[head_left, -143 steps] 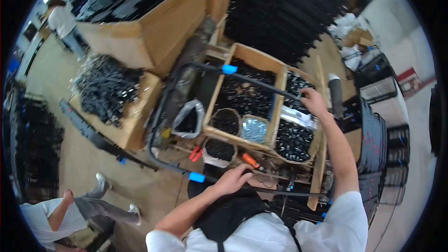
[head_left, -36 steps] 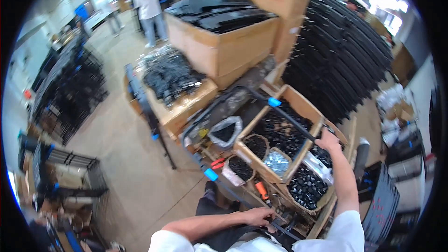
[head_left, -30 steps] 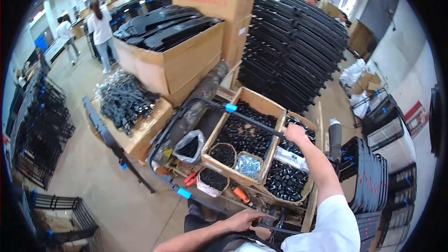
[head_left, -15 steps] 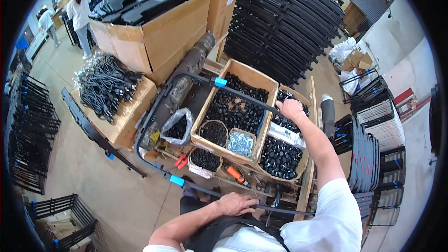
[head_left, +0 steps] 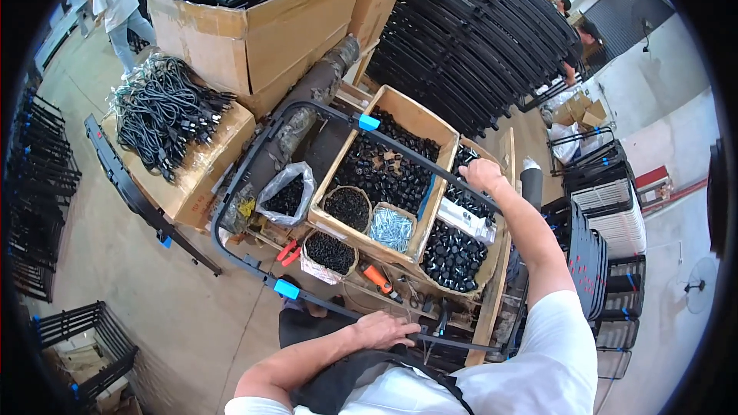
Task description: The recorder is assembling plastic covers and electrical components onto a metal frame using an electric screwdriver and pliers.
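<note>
A black tubular frame (head_left: 415, 154) with rounded corners and blue sleeves (head_left: 287, 289) slants over the parts bench, held across both arms' reach. My right hand (head_left: 483, 174) is closed round its far rail, above the right-hand box. Close to my body, my left hand (head_left: 384, 330) is wrapped over the near rail. Under the frame sits a cardboard box (head_left: 325, 182) full of black plastic parts, with tubs of black screws (head_left: 347, 209) and silver screws (head_left: 391, 228). Black round-headed knobs (head_left: 455, 257) fill the box below my right forearm.
An orange tool (head_left: 377, 278) and red-handled pliers (head_left: 289, 252) lie at the bench's front. Left are bundled black cables (head_left: 165, 115) on a carton and a leaning black rail (head_left: 127, 184). Black frames (head_left: 469, 38) are stacked behind. A person (head_left: 119, 8) walks at far left.
My view has shifted slightly, so the bench appears a little left and higher. Both hands keep their hold on the frame. At far left, the person in white has changed stride.
</note>
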A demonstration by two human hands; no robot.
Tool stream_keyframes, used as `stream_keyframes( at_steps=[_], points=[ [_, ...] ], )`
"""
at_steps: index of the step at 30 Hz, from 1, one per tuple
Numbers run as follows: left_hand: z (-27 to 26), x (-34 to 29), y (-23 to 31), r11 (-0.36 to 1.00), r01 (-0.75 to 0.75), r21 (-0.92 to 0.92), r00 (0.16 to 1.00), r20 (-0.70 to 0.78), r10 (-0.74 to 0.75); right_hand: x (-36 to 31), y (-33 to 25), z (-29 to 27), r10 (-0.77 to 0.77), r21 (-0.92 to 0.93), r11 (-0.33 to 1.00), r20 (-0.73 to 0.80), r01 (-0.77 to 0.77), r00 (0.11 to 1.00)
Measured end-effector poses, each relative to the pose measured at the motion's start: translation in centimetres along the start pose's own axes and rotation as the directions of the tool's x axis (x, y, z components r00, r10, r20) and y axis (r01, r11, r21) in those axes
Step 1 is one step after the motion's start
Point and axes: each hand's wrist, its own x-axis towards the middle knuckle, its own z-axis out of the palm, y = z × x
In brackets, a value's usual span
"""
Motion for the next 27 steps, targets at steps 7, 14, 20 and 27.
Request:
stream_keyframes(
  at_steps=[7, 14, 20, 27],
  points=[
    [-1.0, 0.2, 0.4, 0.997, -0.07, 0.025, 0.997, 0.045, 0.069, 3.5, 5.5, 5.1, 0.001, 0.244, 0.969, -0.128, 0.03, 0.992],
    [-1.1, 0.1, 0.4, 0.99, -0.074, -0.118, 0.996, -0.054, 0.068, 1.9, 2.6, 2.3, 0.175, 0.288, 0.946, -0.078, -0.146, 0.981],
    [0.3, 0.1, -0.2, 0.991, -0.088, -0.103, 0.989, -0.129, 0.074, 2.4, 2.9, 4.1, 0.023, 0.249, 0.968, -0.161, 0.019, 0.987],
    [0.3, -0.5, -0.5, 0.996, -0.046, -0.078, 0.995, -0.088, 0.039, -1.6, -2.3, -1.8, 0.113, 0.143, 0.984, -0.034, -0.107, 0.993]
  ],
)
